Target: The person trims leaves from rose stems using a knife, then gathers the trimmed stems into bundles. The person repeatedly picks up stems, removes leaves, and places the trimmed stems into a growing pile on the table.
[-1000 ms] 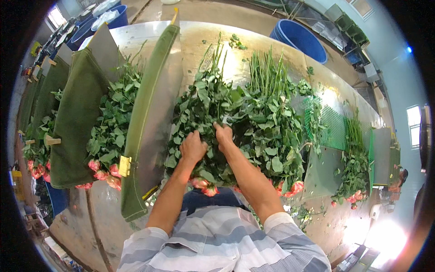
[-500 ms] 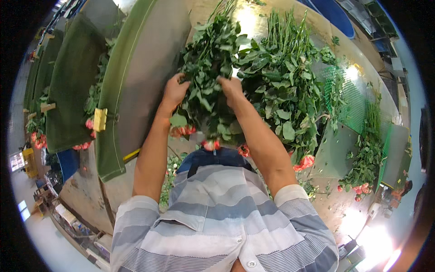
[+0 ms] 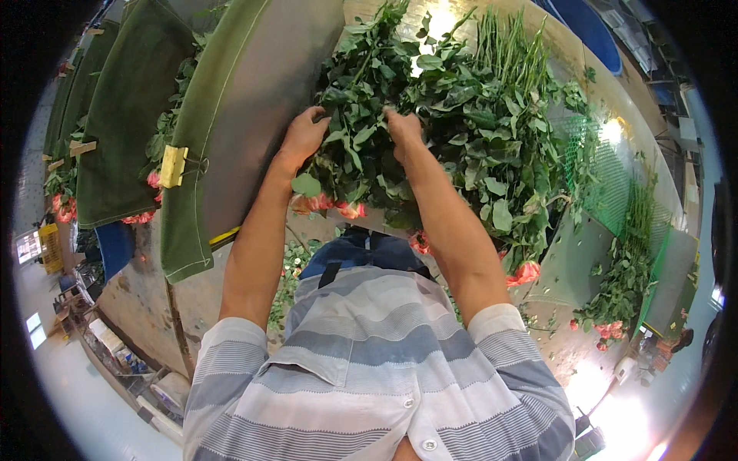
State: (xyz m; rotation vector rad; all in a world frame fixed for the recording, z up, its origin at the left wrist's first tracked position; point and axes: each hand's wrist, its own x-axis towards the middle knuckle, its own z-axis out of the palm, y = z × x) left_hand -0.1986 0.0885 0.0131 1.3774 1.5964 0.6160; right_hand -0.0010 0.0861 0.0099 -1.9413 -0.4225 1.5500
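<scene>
My left hand (image 3: pixel 304 137) is at the left side of a leafy bunch of roses (image 3: pixel 354 131), its fingers curled into the foliage. My right hand (image 3: pixel 407 132) grips the other side of that bunch, its fingertips partly hidden by leaves. Pink-red blooms (image 3: pixel 351 210) hang toward my body, while the stems point away from me. A second, larger heap of roses (image 3: pixel 500 154) lies just right of my right hand. Left of my left hand rises a grey divider panel (image 3: pixel 254 115) edged with green canvas (image 3: pixel 187 223) carrying a yellow clip (image 3: pixel 174 166).
More canvas dividers (image 3: pixel 127 131) with roses between them stand to the left. Green mesh (image 3: pixel 603 207) and another rose bunch (image 3: pixel 619 284) are at the right on the metal table (image 3: pixel 653 177). Blue tubs (image 3: pixel 588 38) stand beyond the table and lower left, and leaf litter (image 3: pixel 284 292) lies on the floor.
Both hands and the rose bunch have moved away from my body along the table, and my hands are a little wider apart than a second ago. The view has also tilted and shifted.
</scene>
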